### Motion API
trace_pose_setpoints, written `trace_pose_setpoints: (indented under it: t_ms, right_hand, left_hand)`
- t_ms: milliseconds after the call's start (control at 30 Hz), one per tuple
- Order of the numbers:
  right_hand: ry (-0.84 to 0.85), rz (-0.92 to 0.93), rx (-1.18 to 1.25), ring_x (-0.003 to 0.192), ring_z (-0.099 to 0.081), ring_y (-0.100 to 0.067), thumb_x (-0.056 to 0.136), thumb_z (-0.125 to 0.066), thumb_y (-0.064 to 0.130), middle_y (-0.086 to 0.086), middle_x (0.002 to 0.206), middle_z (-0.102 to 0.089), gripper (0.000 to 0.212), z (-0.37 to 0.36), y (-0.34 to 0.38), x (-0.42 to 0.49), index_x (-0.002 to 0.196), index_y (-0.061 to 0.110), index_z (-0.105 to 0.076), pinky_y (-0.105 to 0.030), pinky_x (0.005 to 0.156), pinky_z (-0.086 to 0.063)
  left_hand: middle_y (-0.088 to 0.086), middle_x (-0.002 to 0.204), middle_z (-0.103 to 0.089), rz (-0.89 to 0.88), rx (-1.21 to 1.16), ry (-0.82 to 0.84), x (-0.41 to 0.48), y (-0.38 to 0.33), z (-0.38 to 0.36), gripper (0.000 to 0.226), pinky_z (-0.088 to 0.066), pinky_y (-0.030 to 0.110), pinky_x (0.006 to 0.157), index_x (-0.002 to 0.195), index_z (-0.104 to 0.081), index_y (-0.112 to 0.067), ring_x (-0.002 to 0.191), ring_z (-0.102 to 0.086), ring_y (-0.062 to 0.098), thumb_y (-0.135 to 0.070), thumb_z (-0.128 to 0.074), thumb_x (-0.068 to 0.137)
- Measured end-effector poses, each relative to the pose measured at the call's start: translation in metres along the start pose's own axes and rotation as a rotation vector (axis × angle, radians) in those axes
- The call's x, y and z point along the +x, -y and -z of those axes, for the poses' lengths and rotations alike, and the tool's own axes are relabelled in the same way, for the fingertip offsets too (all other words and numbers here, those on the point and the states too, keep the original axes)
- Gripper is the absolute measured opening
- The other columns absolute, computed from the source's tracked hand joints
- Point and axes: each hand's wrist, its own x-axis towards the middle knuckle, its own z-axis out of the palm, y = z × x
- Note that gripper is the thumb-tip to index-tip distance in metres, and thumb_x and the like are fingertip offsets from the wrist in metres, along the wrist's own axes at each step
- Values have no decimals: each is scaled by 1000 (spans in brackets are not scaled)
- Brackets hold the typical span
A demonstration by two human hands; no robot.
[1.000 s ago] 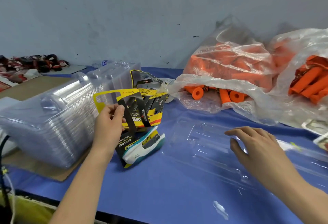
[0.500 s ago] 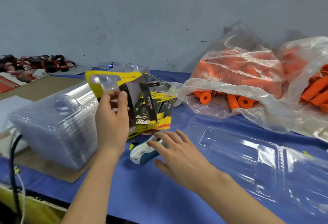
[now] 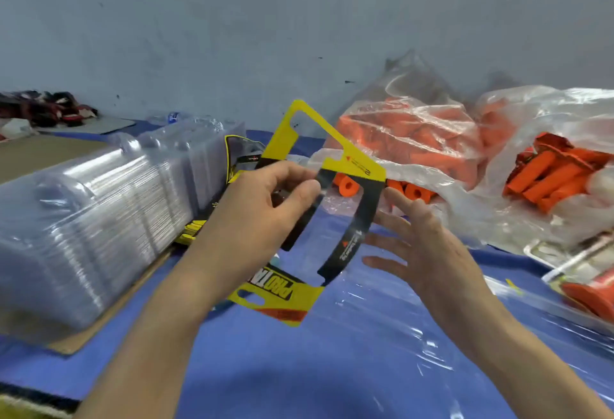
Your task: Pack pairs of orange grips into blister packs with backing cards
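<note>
My left hand [image 3: 265,206] pinches a yellow and black backing card [image 3: 352,226] with cut-out windows and holds it tilted above the blue table. Just right of the card's black strip my right hand [image 3: 418,245] is spread open, its fingertips near the card; whether they touch it is unclear. An open clear blister pack [image 3: 415,325] lies flat on the table below both hands. Loose orange grips [image 3: 347,184] spill from a clear plastic bag [image 3: 408,139] behind the card.
A tall stack of clear blister shells [image 3: 93,219] lies on cardboard at the left, with more backing cards [image 3: 237,159] behind it. A second bag of orange grips [image 3: 551,179] sits at the right. A filled pack [image 3: 591,289] is at the right edge.
My left hand lifted one backing card off the pile and swung it right and forward. My right hand rose from the table to the card's right side. The view tilted.
</note>
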Motion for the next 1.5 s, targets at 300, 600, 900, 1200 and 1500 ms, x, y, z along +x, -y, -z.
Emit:
trace_pose_setpoints:
  t_ms: [300,600,900,1200,1500]
  right_hand:
    - [-237,-95,268,104,-70,-30,99,-53,32,-7,116,-72,32,20,-8,2,120,13,-67,-43,75,-60]
    - [-508,-185,534,92,-74,-23,102,-47,24,-6,106,-75,24,81,-6,-7,108,16,-69,-32,60,-59]
    - [-578,-193,711,85,-75,-20,104,-42,20,-7,92,-76,26,92,-4,-6,104,11,-66,-30,57,-59]
    - [-603,-210,858,78,-75,-23,102,-46,15,-15,94,-76,24,83,1,-8,102,-1,-64,-31,55,-59]
    - [-597,-215,949,86,-74,-28,103,-44,13,-21,102,-73,27,76,0,-7,115,-7,-58,-33,57,-60]
  left_hand:
    - [-22,103,-60,-202,284,141,-1,11,-71,22,-47,17,71,118,-63,-29,78,-60,2,-33,-51,101]
    - [4,118,-59,-448,653,98,-13,57,-74,52,-54,47,80,120,-62,-14,101,-58,28,8,-50,75]
    - [0,142,-44,-483,677,319,-29,68,-96,66,-33,31,103,138,-44,-28,123,-46,21,-15,-72,80]
    - [8,147,-41,-565,780,270,-32,73,-105,78,-39,38,105,143,-42,-26,125,-43,24,-43,-77,76]
    - [7,150,-37,-586,772,278,-32,72,-106,82,-31,34,108,145,-39,-27,130,-39,24,-64,-59,74]
